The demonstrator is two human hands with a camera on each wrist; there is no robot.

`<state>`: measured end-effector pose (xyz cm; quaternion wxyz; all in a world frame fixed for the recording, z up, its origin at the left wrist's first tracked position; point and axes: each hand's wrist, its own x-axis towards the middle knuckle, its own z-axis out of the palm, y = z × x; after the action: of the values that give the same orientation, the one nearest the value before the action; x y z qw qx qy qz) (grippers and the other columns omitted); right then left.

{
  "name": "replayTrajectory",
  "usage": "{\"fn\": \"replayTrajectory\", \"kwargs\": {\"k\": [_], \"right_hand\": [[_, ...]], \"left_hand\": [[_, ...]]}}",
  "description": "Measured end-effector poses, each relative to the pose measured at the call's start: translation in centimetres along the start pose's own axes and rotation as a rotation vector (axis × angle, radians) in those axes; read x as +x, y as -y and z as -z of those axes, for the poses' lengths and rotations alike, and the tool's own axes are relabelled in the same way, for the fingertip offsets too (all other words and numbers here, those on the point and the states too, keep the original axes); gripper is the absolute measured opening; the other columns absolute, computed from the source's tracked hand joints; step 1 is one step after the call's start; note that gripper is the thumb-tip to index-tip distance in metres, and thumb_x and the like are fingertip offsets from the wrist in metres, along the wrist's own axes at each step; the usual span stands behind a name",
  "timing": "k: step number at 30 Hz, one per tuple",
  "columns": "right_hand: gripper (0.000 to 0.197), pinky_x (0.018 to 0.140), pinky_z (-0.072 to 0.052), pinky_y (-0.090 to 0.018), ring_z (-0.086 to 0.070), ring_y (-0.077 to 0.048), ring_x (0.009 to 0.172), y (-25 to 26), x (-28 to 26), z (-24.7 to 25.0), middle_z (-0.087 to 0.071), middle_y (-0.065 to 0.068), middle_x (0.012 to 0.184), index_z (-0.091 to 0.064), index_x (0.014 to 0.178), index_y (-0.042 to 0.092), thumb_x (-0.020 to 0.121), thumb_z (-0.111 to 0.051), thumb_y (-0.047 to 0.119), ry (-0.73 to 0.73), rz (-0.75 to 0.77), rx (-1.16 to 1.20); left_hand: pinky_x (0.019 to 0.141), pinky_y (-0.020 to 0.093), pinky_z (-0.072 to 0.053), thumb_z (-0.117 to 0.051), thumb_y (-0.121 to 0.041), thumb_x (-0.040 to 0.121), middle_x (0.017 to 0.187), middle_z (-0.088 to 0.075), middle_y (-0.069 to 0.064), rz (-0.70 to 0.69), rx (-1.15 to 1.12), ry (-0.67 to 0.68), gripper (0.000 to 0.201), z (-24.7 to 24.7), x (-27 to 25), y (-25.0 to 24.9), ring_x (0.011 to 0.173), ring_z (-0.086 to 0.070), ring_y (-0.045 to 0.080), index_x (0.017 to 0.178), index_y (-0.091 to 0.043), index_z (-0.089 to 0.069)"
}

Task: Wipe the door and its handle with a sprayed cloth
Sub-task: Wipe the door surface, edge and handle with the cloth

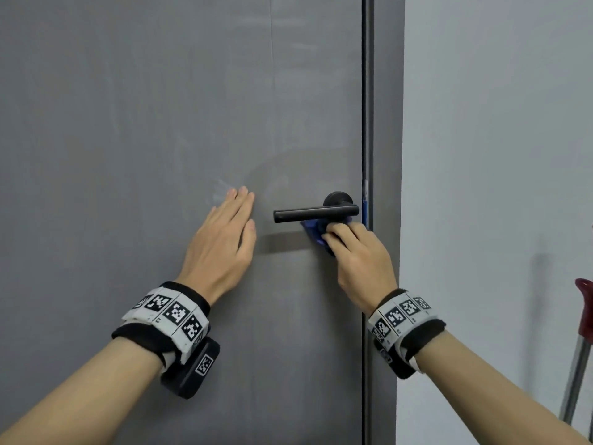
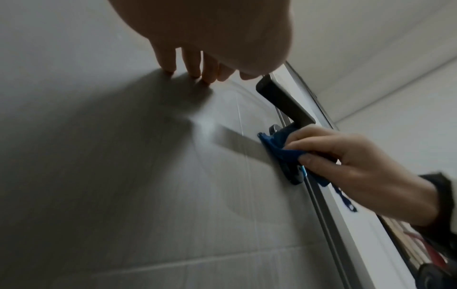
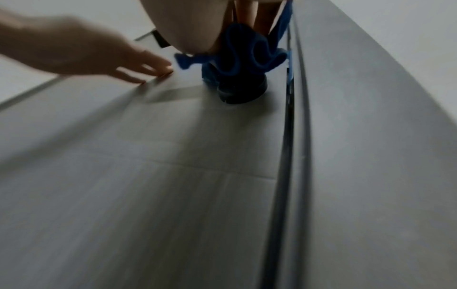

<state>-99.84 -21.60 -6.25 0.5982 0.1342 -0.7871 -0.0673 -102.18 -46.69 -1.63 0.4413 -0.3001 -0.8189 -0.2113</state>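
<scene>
A grey door (image 1: 144,123) fills the head view, with a black lever handle (image 1: 316,213) near its right edge. My right hand (image 1: 359,252) grips a bunched blue cloth (image 1: 313,231) and holds it against the door just under the handle's round base (image 1: 337,199). The left wrist view shows the cloth (image 2: 279,146) pressed under the handle (image 2: 284,101) by the right hand (image 2: 358,166). In the right wrist view the cloth (image 3: 247,52) bulges over the base (image 3: 242,90). My left hand (image 1: 224,239) lies flat on the door, fingers straight, left of the lever.
The door frame (image 1: 386,155) and a dark gap (image 1: 367,123) run down right of the handle. A pale wall (image 1: 497,155) lies beyond. A metal pole with a red grip (image 1: 582,332) leans at the far right. Faint wipe streaks (image 1: 221,192) show above my left fingers.
</scene>
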Motion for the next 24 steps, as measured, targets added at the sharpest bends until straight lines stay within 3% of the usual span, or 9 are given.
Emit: {"fn": "replayTrajectory", "kwargs": {"k": [6, 11, 14, 17, 21, 24], "right_hand": [[0.036, 0.097, -0.040, -0.038, -0.060, -0.031, 0.113, 0.8, -0.5, 0.1, -0.067, -0.007, 0.120, -0.070, 0.112, 0.007, 0.084, -0.049, 0.001, 0.021, 0.157, -0.049], [0.033, 0.096, -0.048, -0.036, -0.062, -0.027, 0.107, 1.3, -2.9, -0.7, -0.069, -0.005, 0.116, -0.072, 0.110, 0.010, 0.079, -0.065, 0.000, 0.077, 0.209, 0.024], [0.052, 0.081, -0.058, -0.039, -0.059, -0.023, 0.107, -0.7, -6.9, -0.9, -0.068, -0.002, 0.116, -0.071, 0.110, 0.012, 0.065, -0.069, -0.013, 0.136, 0.081, 0.173], [0.054, 0.074, -0.058, -0.038, -0.054, -0.020, 0.109, -2.1, -7.9, 0.5, -0.067, 0.001, 0.118, -0.070, 0.113, 0.012, 0.070, -0.062, -0.020, 0.096, -0.082, 0.305], [0.030, 0.095, -0.046, -0.027, -0.056, -0.022, 0.108, -0.7, -3.4, 2.8, -0.065, -0.007, 0.120, -0.070, 0.116, 0.003, 0.091, -0.057, -0.008, -0.172, -0.161, 0.469], [0.027, 0.100, -0.044, -0.028, -0.057, -0.028, 0.111, -0.2, -1.0, 2.6, -0.064, -0.012, 0.118, -0.069, 0.115, -0.001, 0.093, -0.053, -0.004, -0.229, -0.162, 0.475]], "left_hand": [[0.124, 0.035, -0.012, -0.026, -0.030, 0.099, 0.163, -0.025, 0.001, 0.046, -0.024, -0.009, 0.058, -0.1, 0.0, -0.8, 0.152, -0.016, 0.012, 0.154, -0.013, -0.028], [0.124, 0.037, -0.020, -0.032, -0.027, 0.095, 0.161, -0.030, 0.002, 0.029, 0.016, -0.028, 0.059, 0.3, 0.1, -0.6, 0.151, -0.021, 0.014, 0.152, -0.012, -0.033], [0.123, 0.039, -0.021, -0.037, -0.024, 0.093, 0.162, -0.028, 0.003, 0.019, 0.049, -0.003, 0.060, 0.3, 0.1, -0.5, 0.152, -0.020, 0.015, 0.152, -0.012, -0.032], [0.123, 0.040, -0.022, -0.043, -0.020, 0.095, 0.162, -0.028, 0.004, 0.029, 0.062, -0.006, 0.059, 0.4, 0.2, -0.8, 0.151, -0.021, 0.016, 0.152, -0.011, -0.032], [0.121, 0.036, -0.020, -0.048, -0.018, 0.094, 0.163, -0.025, 0.003, 0.052, 0.082, 0.002, 0.062, 0.8, 0.2, -1.4, 0.152, -0.021, 0.016, 0.153, -0.013, -0.032], [0.122, 0.037, -0.021, -0.049, -0.020, 0.093, 0.165, -0.019, 0.000, 0.030, 0.122, 0.046, 0.065, 1.1, 0.0, -1.0, 0.152, -0.017, 0.015, 0.154, -0.014, -0.029]]}}
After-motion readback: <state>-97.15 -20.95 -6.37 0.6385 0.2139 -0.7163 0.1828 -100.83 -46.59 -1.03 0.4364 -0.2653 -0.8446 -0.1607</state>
